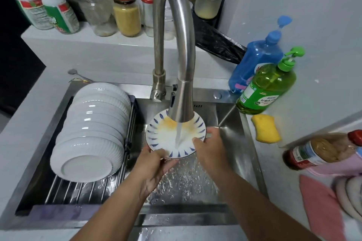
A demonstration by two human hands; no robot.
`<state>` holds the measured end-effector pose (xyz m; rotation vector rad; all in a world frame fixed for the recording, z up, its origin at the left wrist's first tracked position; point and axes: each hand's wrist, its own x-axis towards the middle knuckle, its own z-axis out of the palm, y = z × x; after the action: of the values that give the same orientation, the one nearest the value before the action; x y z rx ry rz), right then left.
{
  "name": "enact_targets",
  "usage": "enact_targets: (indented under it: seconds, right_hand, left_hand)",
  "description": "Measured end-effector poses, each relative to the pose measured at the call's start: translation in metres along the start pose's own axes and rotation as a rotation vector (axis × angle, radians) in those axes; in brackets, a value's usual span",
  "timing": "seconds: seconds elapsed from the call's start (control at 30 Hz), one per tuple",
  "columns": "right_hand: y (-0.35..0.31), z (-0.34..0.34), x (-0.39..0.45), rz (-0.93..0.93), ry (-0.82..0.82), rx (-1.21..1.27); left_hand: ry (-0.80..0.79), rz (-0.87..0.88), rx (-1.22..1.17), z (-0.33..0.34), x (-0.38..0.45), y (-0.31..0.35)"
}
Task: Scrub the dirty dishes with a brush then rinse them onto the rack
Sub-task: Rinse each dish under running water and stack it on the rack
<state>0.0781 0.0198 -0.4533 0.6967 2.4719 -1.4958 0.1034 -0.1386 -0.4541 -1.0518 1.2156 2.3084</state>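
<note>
Both hands hold one small plate over the sink, directly beneath the faucet. The left hand grips the plate's near-left edge, thumb on the upper face and fingers curled beneath. The right hand grips the right edge, thumb tip lying on the rim. The hands are apart, one on each side of the plate.

The plate is white with blue dashes around its border and is tilted, its face turned toward the person. A yellow-orange smear covers the upper part of its face. The water stream falls from the faucet head onto the plate's center and runs off the lower edge; droplets cover the sink floor below.

The rack spans the left part of the sink. A row of white ribbed bowls lies on it, tipped on their sides and nested together.

On the counter to the right of the sink: a yellow sponge, a green soap bottle and a blue soap bottle, both with pump tops. Jars stand on the ledge behind the faucet
</note>
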Motion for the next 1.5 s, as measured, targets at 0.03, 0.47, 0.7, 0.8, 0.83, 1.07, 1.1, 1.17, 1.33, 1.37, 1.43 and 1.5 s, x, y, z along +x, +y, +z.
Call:
enact_targets:
  seconds: [0.03,0.47,0.7,0.8,0.83,1.07,1.1,1.17,1.33,1.37,1.43,1.5]
  right_hand:
    - [0.002,0.001,0.003,0.027,-0.032,-0.024]
    - [0.007,0.022,-0.013,0.165,-0.271,0.150]
    - [0.013,0.026,-0.024,0.289,-0.222,0.349]
    - [0.016,0.017,-0.027,0.323,-0.302,0.288]
    - [0.013,0.012,-0.026,0.295,-0.306,0.214]
    - [-0.006,0.001,0.006,0.165,-0.368,0.004]
    - [-0.005,0.004,0.003,0.188,-0.374,0.021]
    - [0.002,0.015,-0.007,0.242,-0.337,0.101]
    - [0.009,0.040,-0.040,0.415,-0.295,0.387]
    - [0.009,0.039,-0.037,0.397,-0.284,0.328]
    - [0.007,0.030,-0.022,0.300,-0.225,0.126]
    - [0.005,0.018,0.002,0.116,-0.069,-0.083]
  left_hand:
    - [-0.005,-0.007,0.016,0.000,0.000,0.000]
    - [0.074,0.164,0.204,-0.025,-0.013,0.022]
    - [-0.078,0.149,0.106,-0.004,-0.015,-0.022]
    - [-0.038,0.183,0.167,-0.004,-0.016,-0.018]
    - [-0.022,0.187,0.221,-0.007,-0.017,-0.012]
    - [-0.027,0.158,0.529,-0.039,-0.009,0.051]
    - [0.016,0.183,0.501,-0.039,-0.007,0.051]
    - [0.081,0.224,0.386,-0.034,-0.009,0.036]
    - [0.058,0.362,0.264,-0.020,-0.023,-0.020]
    - [0.072,0.364,0.254,-0.020,-0.021,-0.019]
    - [0.085,0.304,0.234,-0.025,-0.016,-0.007]
    - [0.052,0.228,0.236,-0.027,-0.014,0.006]
